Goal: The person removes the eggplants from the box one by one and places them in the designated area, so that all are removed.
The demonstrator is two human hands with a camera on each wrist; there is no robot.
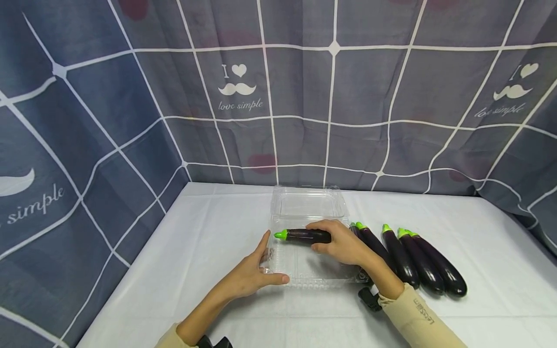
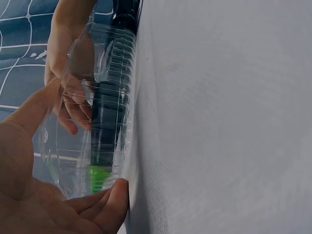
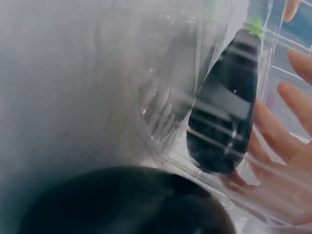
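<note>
A clear plastic clamshell box (image 1: 300, 270) lies on the white cloth, its lid (image 1: 309, 205) folded back. Inside it, one dark eggplant (image 1: 302, 236) lies crosswise, green stem end to the left. My right hand (image 1: 341, 244) is over the thick end, thumb on the near side and forefinger on the far side. Seen from the left wrist, its fingertips hang right at the eggplant's upper side (image 2: 105, 126). My left hand (image 1: 245, 275) rests against the box's left front corner, thumb and fingers spread. The right wrist view shows the eggplant (image 3: 224, 107) through the clear wall.
To the right of the box, several more eggplants (image 1: 435, 270) lie side by side, stems toward the back. One of them (image 3: 126, 204) looms large at the bottom of the right wrist view. A grey checked curtain (image 1: 300, 92) hangs behind the table and along its sides.
</note>
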